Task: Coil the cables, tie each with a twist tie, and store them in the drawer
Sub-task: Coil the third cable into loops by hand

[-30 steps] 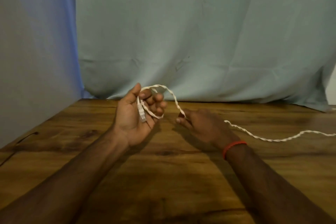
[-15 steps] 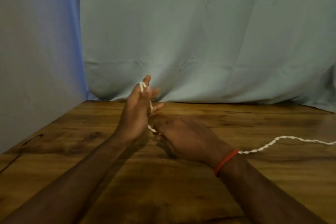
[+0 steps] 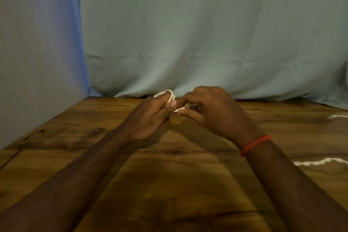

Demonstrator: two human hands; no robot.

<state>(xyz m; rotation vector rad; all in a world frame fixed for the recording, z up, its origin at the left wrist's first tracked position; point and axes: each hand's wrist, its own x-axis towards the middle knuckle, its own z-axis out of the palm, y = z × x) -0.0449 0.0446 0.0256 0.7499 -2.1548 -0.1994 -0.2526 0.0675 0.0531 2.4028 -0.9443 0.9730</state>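
Note:
A white twisted cable (image 3: pixel 320 162) trails across the wooden table (image 3: pixel 169 184) at the right and runs behind my right forearm. Its near end forms a small loop over the fingers of my left hand (image 3: pixel 150 117), which grips it; a bit of the loop (image 3: pixel 170 94) shows above the fingers. My right hand (image 3: pixel 212 111) meets the left one above the table's far part and pinches the cable between thumb and fingers. Most of the coil is hidden by both hands. I see neither a twist tie nor a drawer.
A pale green cloth (image 3: pixel 207 34) hangs behind the table's far edge. A blue-grey wall (image 3: pixel 37 52) borders the left side. Another blurred stretch of white cable (image 3: pixel 337 117) lies at the far right edge. A red thread band (image 3: pixel 256 145) circles my right wrist.
My right hand has risen from below my left hand and come up beside it, drawing the cable with it. My left hand has tipped lower and curled round the loop.

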